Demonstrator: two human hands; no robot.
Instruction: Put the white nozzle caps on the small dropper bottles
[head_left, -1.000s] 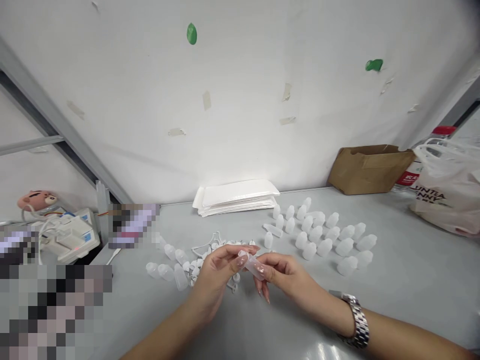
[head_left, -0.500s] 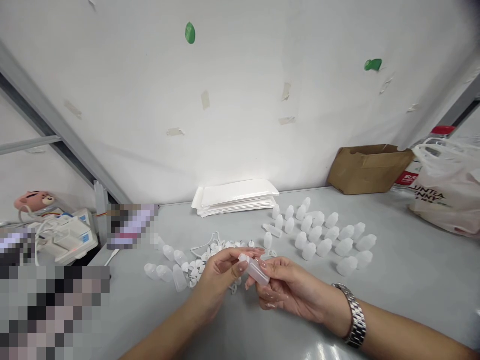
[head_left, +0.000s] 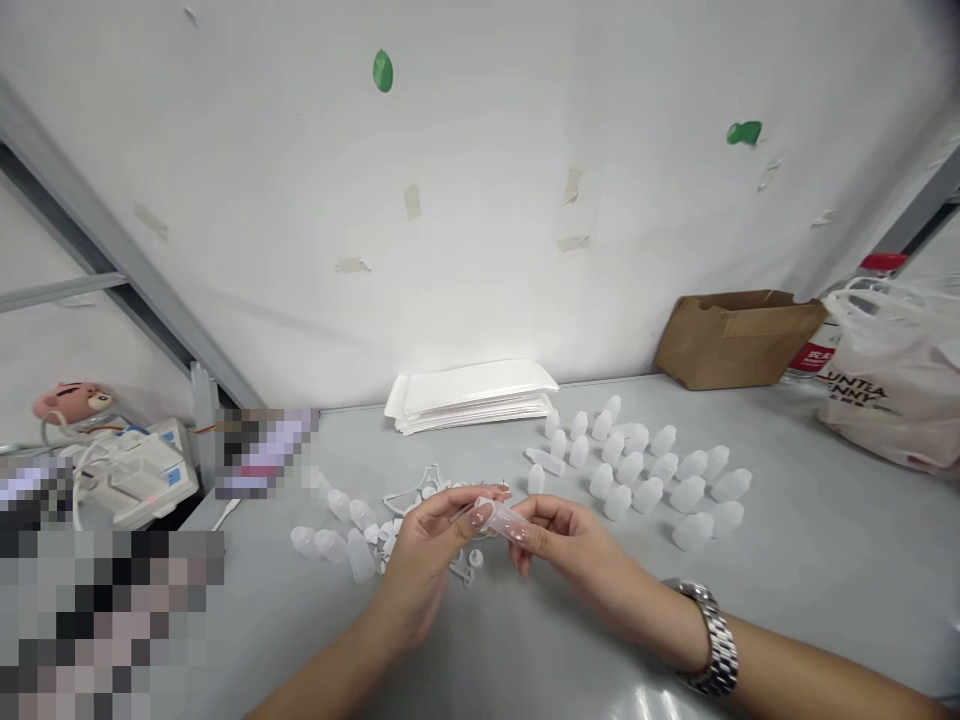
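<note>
A small translucent plastic bottle (head_left: 504,520) lies between my two hands above the grey table. My left hand (head_left: 435,540) pinches its neck end with thumb and fingers. The other end is gripped by my right hand (head_left: 562,535), thumb on top; a metal watch circles that wrist. Partly hidden behind my left hand is a pile of small white caps (head_left: 390,535). Several similar bottles (head_left: 361,555) stand or lie left of the pile. To the right, many more capped bottles (head_left: 630,468) stand upright in loose rows, and one bottle (head_left: 546,461) lies on its side.
White padded envelopes (head_left: 472,395) are stacked against the wall. At the back right are a cardboard box (head_left: 739,340), a red-capped water bottle (head_left: 814,358) and a plastic bag (head_left: 892,390). A power strip with cables (head_left: 142,480) and a phone (head_left: 266,450) are on the left.
The bottle has turned to lie flatter between my hands. My right hand has shifted its fingers, rising slightly with the palm turned more downward. My left hand has moved slightly left.
</note>
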